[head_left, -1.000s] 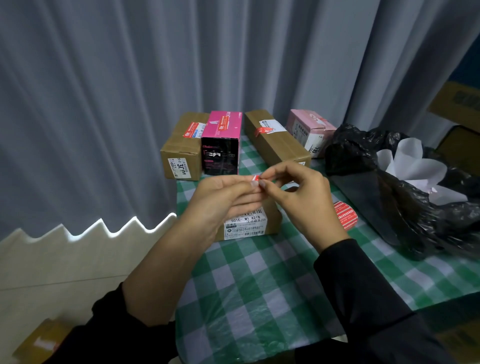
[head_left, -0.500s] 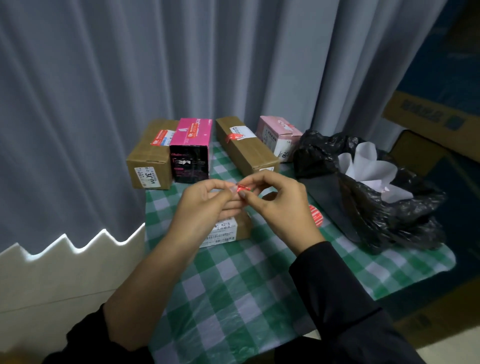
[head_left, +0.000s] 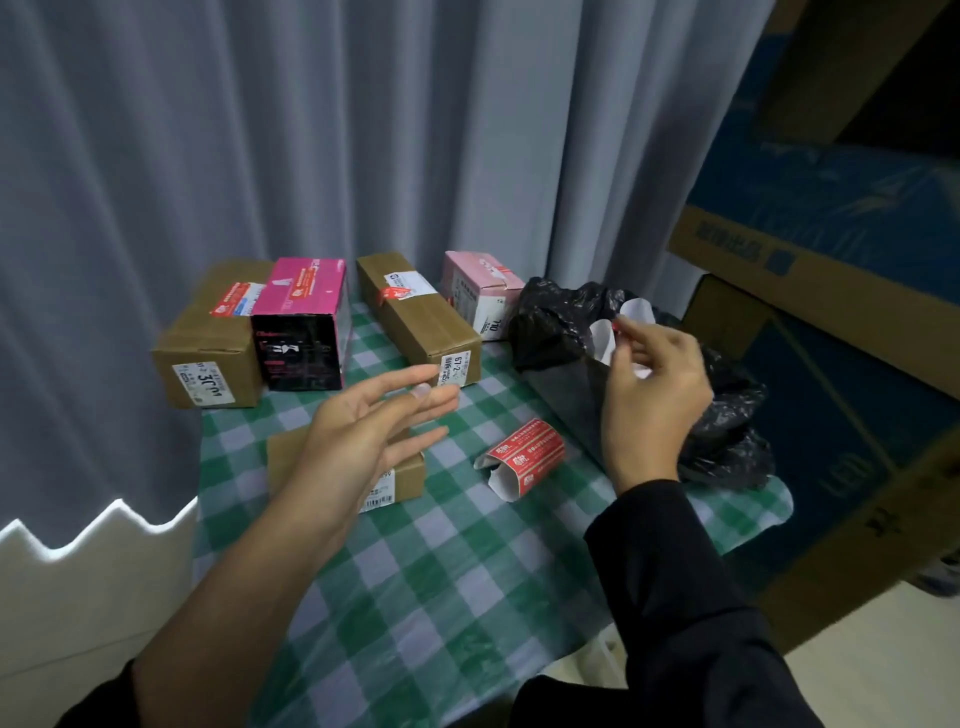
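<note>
While the left hand (head_left: 363, 431) hovers flat, fingers straight and spread, above a small cardboard box (head_left: 410, 475) on the green checked tablecloth (head_left: 467, 571), the right hand (head_left: 649, 395) pinches a tiny red scrap (head_left: 616, 326) at its fingertips over the mouth of the black bag (head_left: 727, 441). A curled red label sheet (head_left: 527, 462) lies between box and bag. Farther back, a pink-and-black box (head_left: 301, 322) and a long brown box (head_left: 415, 317) stand before the grey curtain (head_left: 311, 130)
</note>
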